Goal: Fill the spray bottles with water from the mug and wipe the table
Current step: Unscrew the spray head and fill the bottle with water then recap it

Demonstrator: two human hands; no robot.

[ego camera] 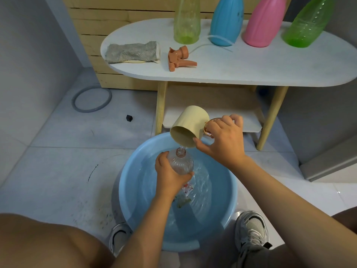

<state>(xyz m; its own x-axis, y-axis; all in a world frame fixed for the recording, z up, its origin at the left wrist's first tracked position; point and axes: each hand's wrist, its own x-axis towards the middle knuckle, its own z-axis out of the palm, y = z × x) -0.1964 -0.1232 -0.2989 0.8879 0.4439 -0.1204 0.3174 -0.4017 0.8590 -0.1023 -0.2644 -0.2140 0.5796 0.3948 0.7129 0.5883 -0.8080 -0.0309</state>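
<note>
Nearest to you are your two knees and your two sneakers, the left sneaker (119,236) and the right sneaker (251,231), one at each side of one light blue basin (133,206) that stands on the tiled floor and has water in it.

Above the basin your left hand (170,176) is wrapped around one clear bottle (181,163), which has no cap and is tilted with its open neck pointing up and away from you. Your right hand (222,140) grasps the handle of one cream mug (187,126); the thumb lies by the rim. The mug is tipped, with its mouth down toward you, and a thin stream of water falls from it to the bottle's neck.

Behind the basin stands one white oval table (251,66) with pale wooden legs and one lower shelf. On the top lie one grey cloth (131,52) at the left and one orange spray head (178,59) with its clear tube, just beside the cloth. Farther back four bottles stand in a row: one yellow-green bottle (186,22), one blue bottle (226,22), one pink bottle (262,24) and one green bottle (307,24). Their tops are out of view.

On the floor at the left lie one grey ring (91,100) and one small black object (129,118).
</note>
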